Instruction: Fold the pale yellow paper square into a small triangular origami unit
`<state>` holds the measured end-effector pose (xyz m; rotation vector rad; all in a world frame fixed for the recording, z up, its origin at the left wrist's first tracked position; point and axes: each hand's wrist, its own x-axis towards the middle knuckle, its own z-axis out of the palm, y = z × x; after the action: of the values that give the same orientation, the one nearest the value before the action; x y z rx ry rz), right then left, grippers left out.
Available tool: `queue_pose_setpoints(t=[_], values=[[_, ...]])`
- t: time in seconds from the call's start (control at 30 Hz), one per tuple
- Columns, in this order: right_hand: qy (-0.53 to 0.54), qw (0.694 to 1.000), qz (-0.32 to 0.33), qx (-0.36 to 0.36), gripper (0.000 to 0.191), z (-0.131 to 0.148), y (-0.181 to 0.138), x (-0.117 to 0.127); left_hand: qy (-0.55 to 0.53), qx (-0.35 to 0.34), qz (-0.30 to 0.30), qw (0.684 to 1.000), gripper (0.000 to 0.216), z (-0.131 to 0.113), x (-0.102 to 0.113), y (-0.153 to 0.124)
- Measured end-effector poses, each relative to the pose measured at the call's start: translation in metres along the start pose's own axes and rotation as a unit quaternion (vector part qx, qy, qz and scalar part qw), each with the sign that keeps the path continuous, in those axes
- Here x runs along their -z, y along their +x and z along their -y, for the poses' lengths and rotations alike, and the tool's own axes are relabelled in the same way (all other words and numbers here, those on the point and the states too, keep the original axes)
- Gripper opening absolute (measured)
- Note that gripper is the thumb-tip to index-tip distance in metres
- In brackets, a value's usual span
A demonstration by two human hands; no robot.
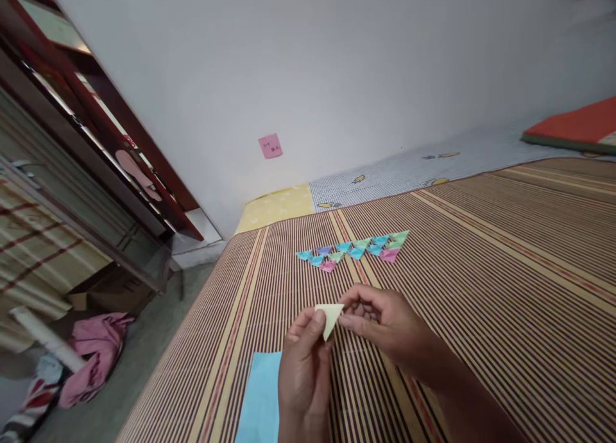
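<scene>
My left hand [303,372] and my right hand [385,330] both pinch a small pale yellow folded paper triangle [330,316], holding it just above the striped mat [481,289]. The left thumb and fingers grip its left side, the right fingertips its right corner. Farther off on the mat lies a row of several small folded paper triangles [353,249] in blue, green, purple and pink. A light blue paper sheet [260,398] lies flat on the mat below my left hand.
A white wall with a pink sticky note [270,146] rises behind the mat. A red cushion [577,127] sits at the far right. To the left, the floor holds pink cloth [94,353] and a cardboard box [115,289] under a window.
</scene>
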<state>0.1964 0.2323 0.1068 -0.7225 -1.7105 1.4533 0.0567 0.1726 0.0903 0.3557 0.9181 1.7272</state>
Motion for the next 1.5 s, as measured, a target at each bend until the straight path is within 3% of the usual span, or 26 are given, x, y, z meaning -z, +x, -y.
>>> queue_pose_setpoints(t=[0.17,0.3,0.57,0.8,0.97,1.07,1.17,1.33,1.5], values=[[0.021,0.999,-0.024,0.015,0.009,0.002,0.000,-0.004,-0.092,0.076,0.014,0.993,0.006,0.007,-0.006,0.003],[0.044,0.999,-0.022,0.015,0.010,0.004,0.000,-0.005,-0.126,0.109,-0.001,0.986,0.030,0.005,-0.014,0.001],[0.059,0.998,-0.012,0.019,0.011,0.002,-0.001,-0.003,-0.150,0.154,0.006,0.977,0.041,0.006,-0.016,-0.001],[0.032,0.999,-0.009,0.030,0.008,0.008,-0.004,-0.002,-0.150,0.129,0.010,0.980,0.030,0.009,-0.013,0.002],[0.022,0.998,-0.009,0.058,0.014,0.005,-0.004,-0.002,-0.087,0.042,-0.011,0.995,0.006,0.010,-0.015,-0.004],[-0.023,0.995,-0.042,0.083,0.028,0.002,-0.004,-0.003,-0.036,-0.019,-0.025,0.999,0.020,0.010,-0.016,-0.009],[-0.075,0.986,-0.067,0.133,0.033,0.002,-0.003,-0.005,0.012,-0.048,0.000,0.999,0.025,0.009,-0.016,-0.012],[-0.108,0.966,-0.119,0.202,0.026,0.002,-0.002,-0.012,0.070,-0.045,0.078,0.993,0.022,0.009,-0.020,-0.014],[-0.164,0.939,-0.160,0.257,0.024,0.001,0.000,-0.016,0.058,-0.033,0.080,0.995,0.023,0.005,-0.026,-0.022]])
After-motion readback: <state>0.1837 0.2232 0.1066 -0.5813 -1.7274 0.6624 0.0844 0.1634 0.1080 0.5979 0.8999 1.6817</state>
